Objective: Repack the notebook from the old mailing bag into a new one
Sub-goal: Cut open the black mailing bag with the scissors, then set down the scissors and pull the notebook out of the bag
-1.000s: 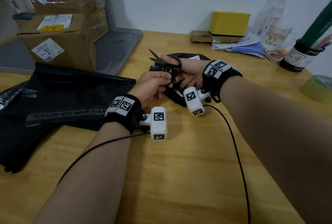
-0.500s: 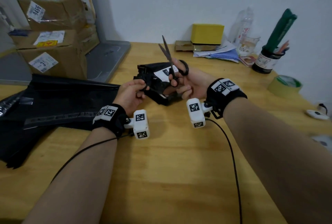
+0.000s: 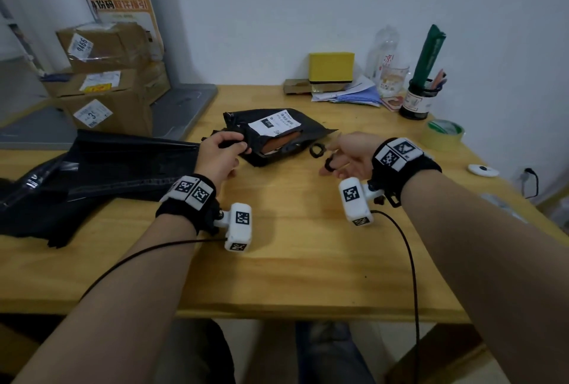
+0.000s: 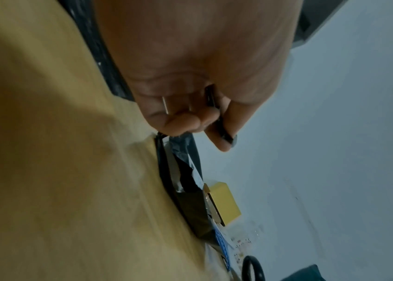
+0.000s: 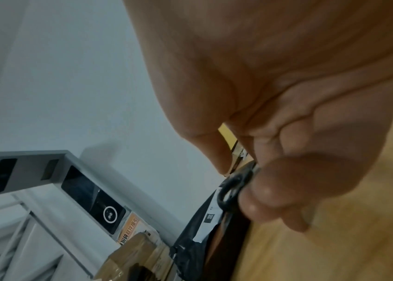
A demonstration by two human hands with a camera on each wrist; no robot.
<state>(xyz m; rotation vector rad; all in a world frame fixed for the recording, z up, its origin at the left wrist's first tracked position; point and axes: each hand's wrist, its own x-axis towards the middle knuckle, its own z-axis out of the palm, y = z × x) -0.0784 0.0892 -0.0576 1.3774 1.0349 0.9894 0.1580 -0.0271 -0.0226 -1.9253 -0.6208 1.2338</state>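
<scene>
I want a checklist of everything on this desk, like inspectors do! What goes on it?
Surface: wooden table.
Job's things: cut-open black mailing bag with white label, brown notebook showing inside; stack of new black bags.
Clutter: yellow box, papers, tape roll, pen jar.
Hands: left hand pinches a black plastic strip; right hand holds black scissors.
Cables: black wrist-camera cables.
Surroundings: cardboard boxes, white wall.

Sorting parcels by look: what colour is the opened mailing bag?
Black, with a white label; the mailing bag shows best in the head view.
</scene>
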